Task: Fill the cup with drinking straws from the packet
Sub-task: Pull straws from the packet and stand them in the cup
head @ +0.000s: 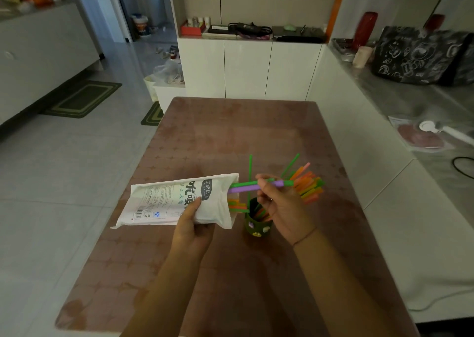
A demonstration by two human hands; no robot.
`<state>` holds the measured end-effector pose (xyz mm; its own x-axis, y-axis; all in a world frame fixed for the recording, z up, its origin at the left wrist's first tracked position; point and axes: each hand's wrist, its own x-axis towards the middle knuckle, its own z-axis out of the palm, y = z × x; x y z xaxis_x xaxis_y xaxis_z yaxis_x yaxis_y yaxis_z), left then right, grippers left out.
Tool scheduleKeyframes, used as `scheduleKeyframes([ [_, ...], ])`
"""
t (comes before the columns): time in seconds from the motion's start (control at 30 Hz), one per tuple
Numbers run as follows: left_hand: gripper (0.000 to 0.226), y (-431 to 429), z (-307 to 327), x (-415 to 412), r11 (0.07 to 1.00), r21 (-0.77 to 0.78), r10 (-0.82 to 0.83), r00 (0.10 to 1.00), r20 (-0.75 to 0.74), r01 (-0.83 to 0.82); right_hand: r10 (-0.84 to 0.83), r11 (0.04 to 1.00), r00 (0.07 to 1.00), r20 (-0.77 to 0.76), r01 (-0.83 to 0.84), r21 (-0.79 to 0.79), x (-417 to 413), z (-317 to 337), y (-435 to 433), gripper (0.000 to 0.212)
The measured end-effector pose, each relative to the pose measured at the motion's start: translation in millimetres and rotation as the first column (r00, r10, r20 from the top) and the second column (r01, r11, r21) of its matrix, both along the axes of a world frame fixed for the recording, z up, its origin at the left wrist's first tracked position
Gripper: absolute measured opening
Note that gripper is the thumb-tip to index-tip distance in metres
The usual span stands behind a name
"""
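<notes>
Just above a pinkish-brown patterned table top, the left hand grips a white plastic packet printed with dark and green lettering. The thumb lies curled over its upper face and the fingers are hidden beneath. The packet lies nearly level in the air, its open mouth turned to the right, and orange and green straw ends show inside that mouth.

The right hand pinches a long purple straw and a thin green straw between thumb and fingertips. Both straws are partly out of the packet, their left ends at its mouth. The remaining fingers are loosely bent.

A small dark green cup with little pale decorations stands upright on the table, just below the packet's mouth and between the two hands. One green straw rises almost straight from it. A bunch of orange, green and pink straws leans out to the right behind the right hand; their lower parts are hidden.

A white counter runs along the right, with a dark patterned bag on it.
</notes>
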<state>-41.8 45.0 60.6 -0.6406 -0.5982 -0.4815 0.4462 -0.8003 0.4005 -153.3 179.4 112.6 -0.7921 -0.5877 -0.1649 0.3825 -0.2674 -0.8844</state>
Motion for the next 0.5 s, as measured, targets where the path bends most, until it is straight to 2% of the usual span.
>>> scheduleKeyframes([
  [0.2, 0.038, 12, 4, -5, 0.999, -0.036, -0.021, 1.000, -0.001, 0.021, 0.040, 0.988, 0.979, -0.201, -0.008, 0.154, 13, -13, -9, 0.013],
  [0.33, 0.031, 8, 1, -2, 1.000, -0.011, -0.005, 1.000, 0.009, 0.005, -0.065, 0.989, 0.978, -0.198, 0.090, 0.120, 7, -9, -8, 0.018],
  [0.5, 0.037, -3, -3, 3, 0.999, 0.040, 0.015, 1.000, 0.019, -0.016, -0.179, 0.964, 0.966, -0.186, 0.210, 0.165, -2, -4, 0, 0.020],
])
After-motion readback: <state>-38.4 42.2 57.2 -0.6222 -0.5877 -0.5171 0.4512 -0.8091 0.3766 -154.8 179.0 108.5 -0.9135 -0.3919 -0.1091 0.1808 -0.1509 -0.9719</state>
